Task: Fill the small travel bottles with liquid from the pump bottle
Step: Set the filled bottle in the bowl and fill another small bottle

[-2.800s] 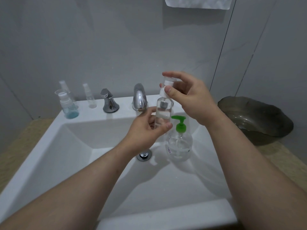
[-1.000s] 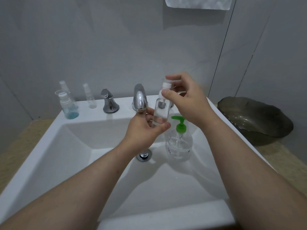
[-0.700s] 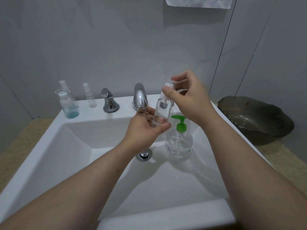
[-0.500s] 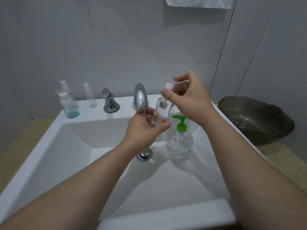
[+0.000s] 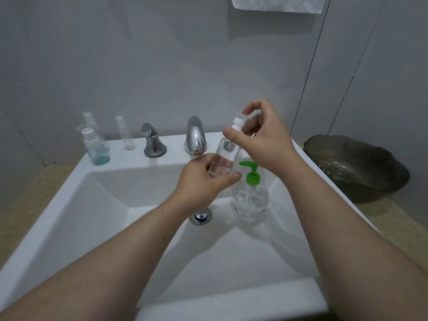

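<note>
My left hand [image 5: 201, 181] grips the lower body of a small clear travel bottle [image 5: 225, 155], held tilted above the sink. My right hand [image 5: 266, 140] pinches the bottle's white spray cap [image 5: 238, 122] between thumb and fingers at the top. Just below and to the right, the pump bottle [image 5: 251, 200] with a green pump head stands in the basin, holding clear liquid. On the back ledge at left stand a small bottle with blue liquid [image 5: 95, 147] and a thin clear spray bottle [image 5: 125, 135]; a third small bottle is partly hidden behind the blue one.
The white sink [image 5: 69, 205] has a chrome tap [image 5: 195, 136], a handle [image 5: 152, 142] and a drain [image 5: 201, 215]. A dark glass bowl [image 5: 356, 165] sits on the beige counter at right. A white towel [image 5: 278, 3] hangs on the wall above.
My right hand has kept working the white cap at the bottle's top, its fingers shifting round it. The bottle tilted a little and stays in my left hand.
</note>
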